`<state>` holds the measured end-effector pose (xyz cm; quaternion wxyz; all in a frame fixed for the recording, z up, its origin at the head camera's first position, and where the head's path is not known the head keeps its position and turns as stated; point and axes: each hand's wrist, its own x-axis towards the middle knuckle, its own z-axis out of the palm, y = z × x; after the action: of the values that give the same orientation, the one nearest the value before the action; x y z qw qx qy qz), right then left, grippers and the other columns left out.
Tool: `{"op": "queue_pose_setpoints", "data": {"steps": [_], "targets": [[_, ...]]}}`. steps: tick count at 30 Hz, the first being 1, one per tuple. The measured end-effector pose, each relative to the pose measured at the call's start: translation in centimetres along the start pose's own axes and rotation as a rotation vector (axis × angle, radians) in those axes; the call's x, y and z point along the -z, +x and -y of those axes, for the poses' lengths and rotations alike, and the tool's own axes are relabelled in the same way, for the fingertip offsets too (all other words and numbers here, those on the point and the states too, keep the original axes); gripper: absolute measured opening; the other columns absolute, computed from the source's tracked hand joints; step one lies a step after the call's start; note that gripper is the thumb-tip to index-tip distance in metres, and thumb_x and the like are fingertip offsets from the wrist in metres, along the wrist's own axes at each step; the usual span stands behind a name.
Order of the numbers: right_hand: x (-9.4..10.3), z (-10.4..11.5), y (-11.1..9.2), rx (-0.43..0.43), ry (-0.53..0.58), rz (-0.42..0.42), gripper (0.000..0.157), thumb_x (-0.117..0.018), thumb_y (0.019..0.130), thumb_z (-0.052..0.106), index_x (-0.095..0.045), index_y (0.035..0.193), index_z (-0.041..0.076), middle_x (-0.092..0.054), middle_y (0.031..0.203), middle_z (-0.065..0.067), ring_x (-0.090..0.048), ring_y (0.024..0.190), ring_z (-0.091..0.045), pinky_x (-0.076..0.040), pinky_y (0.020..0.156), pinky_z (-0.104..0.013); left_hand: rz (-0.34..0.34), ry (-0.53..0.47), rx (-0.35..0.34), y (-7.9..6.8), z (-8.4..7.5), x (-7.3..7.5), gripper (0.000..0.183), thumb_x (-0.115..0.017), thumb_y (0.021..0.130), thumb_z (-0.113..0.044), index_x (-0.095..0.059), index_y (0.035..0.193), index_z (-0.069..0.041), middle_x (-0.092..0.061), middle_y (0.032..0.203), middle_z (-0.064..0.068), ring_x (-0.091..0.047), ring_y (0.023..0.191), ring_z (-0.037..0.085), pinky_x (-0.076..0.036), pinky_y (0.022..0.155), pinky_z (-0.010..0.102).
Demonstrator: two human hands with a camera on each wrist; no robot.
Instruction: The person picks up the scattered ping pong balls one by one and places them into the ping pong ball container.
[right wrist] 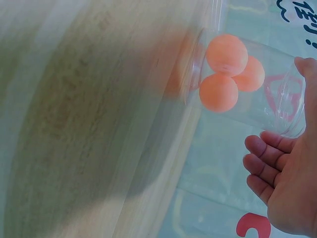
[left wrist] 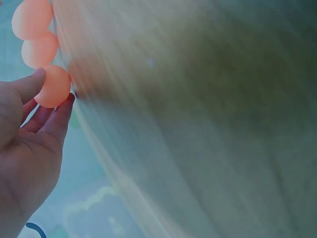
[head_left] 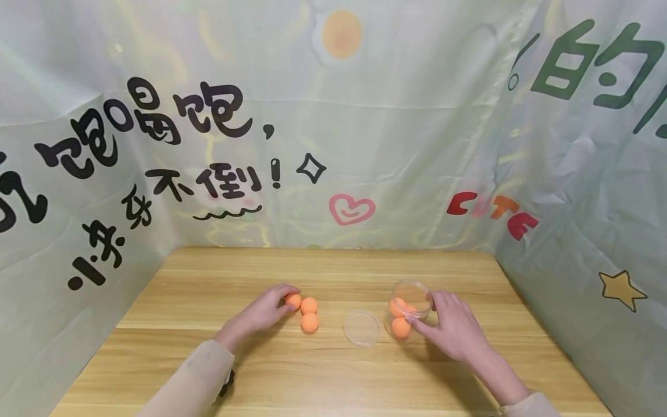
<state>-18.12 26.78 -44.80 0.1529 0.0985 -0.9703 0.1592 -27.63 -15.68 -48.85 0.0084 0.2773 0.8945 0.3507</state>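
My left hand (head_left: 264,308) pinches an orange ping-pong ball (left wrist: 53,87) between thumb and fingers, at the table surface. Right beside it two more orange balls (head_left: 310,322) sit in a short row, touching. At the right stands a clear plastic jar (head_left: 411,289), upright and without its lid, with three orange balls (right wrist: 218,93) at its bottom. My right hand (head_left: 455,324) holds the jar near its rim, thumb at the front and fingers at the right side. Between the hands the round clear lid (head_left: 362,328) lies flat.
All of this is on a wood-grain table (head_left: 333,376). Printed cloth (head_left: 406,145) with lettering and drawings hangs behind the table and along both sides. A dark band shows at the left sleeve (head_left: 193,370).
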Motion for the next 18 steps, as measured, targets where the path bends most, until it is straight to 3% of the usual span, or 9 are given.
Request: {"op": "queue_pose_setpoints", "data": {"steps": [8, 18], "targets": [[0.0, 0.0, -0.1, -0.006, -0.002, 0.011, 0.064, -0.071, 0.091, 0.064, -0.06, 0.111, 0.004, -0.059, 0.097, -0.002, -0.055, 0.091, -0.02, -0.047, 0.082, -0.048, -0.002, -0.018, 0.035, -0.12, -0.12, 0.0, 0.039, -0.07, 0.1, -0.01, -0.063, 0.136, 0.004, -0.063, 0.138, 0.021, -0.056, 0.133, 0.04, -0.047, 0.112, 0.057], [0.04, 0.1, -0.1, -0.008, 0.001, 0.012, 0.065, -0.071, 0.091, 0.064, -0.061, 0.113, 0.003, -0.06, 0.097, -0.002, -0.056, 0.093, -0.021, -0.048, 0.084, -0.05, -0.034, -0.142, 0.058, -0.66, -0.3, 0.84, 0.04, -0.066, 0.103, -0.008, -0.058, 0.14, 0.006, -0.061, 0.138, 0.022, -0.06, 0.126, 0.038, -0.053, 0.104, 0.052]]}}
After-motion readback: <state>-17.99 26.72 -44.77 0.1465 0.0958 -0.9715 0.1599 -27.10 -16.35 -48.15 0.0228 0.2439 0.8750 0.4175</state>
